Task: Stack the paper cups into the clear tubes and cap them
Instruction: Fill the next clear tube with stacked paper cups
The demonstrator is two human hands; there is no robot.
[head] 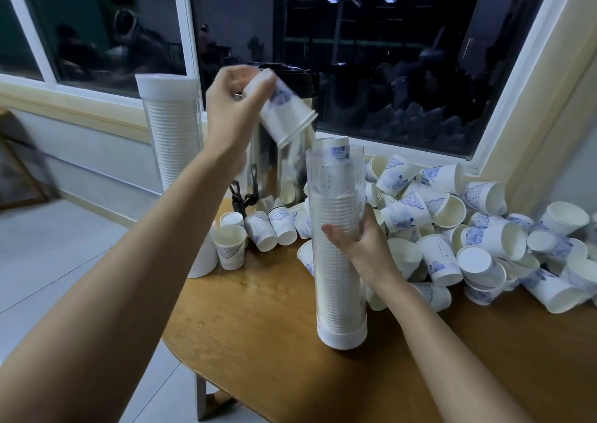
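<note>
A clear tube [339, 280] with a white base cap stands upright on the wooden table [265, 335], packed nearly to its rim with upside-down paper cups. My right hand [355, 238] grips the tube around its middle. My left hand [235, 106] holds a short stack of upside-down white cups with blue print [284, 112], tilted, just above and left of the tube's open top. A second tube [172, 132], filled and closed with a white cap, stands on the ledge at the left.
A heap of loose paper cups [468, 229] covers the table's right side up to the window sill. A few more cups [255, 235] lie by a steel drinks urn [274, 164] behind the tube. The table's left edge drops to the floor.
</note>
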